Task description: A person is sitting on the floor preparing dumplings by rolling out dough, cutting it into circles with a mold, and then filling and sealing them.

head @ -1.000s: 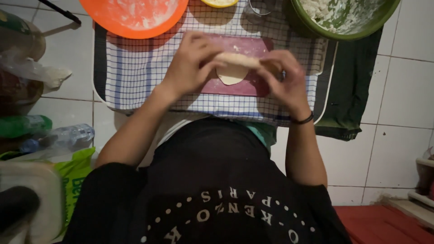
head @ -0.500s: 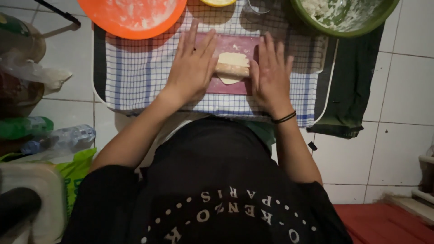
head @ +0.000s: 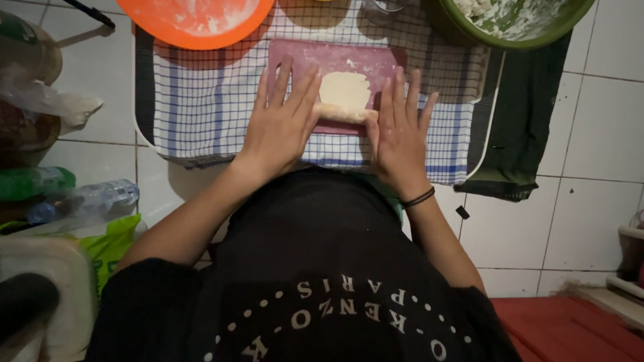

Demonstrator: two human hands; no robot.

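Note:
A flattened piece of pale dough [head: 343, 88] lies on a dark red board [head: 295, 57], which rests on a blue-checked cloth [head: 201, 100]. Along the dough's near edge lies a pale rolling pin [head: 345, 112]. My left hand [head: 282, 121] presses flat on its left end with fingers spread. My right hand [head: 399, 131], with a black band at the wrist, presses flat on its right end. The ends of the pin are hidden under my palms.
An orange bowl [head: 194, 20] dusted with flour stands at the back left. A green bowl [head: 516, 23] with floury dough is at the back right, by a dark green cloth [head: 530, 127]. Plastic bottles [head: 80, 201], bags and a green packet crowd the left on white tiles.
A second ago both hands held the folded dough over the board. Now the dough lies flattened, and my palms have moved nearer to me on the pin.

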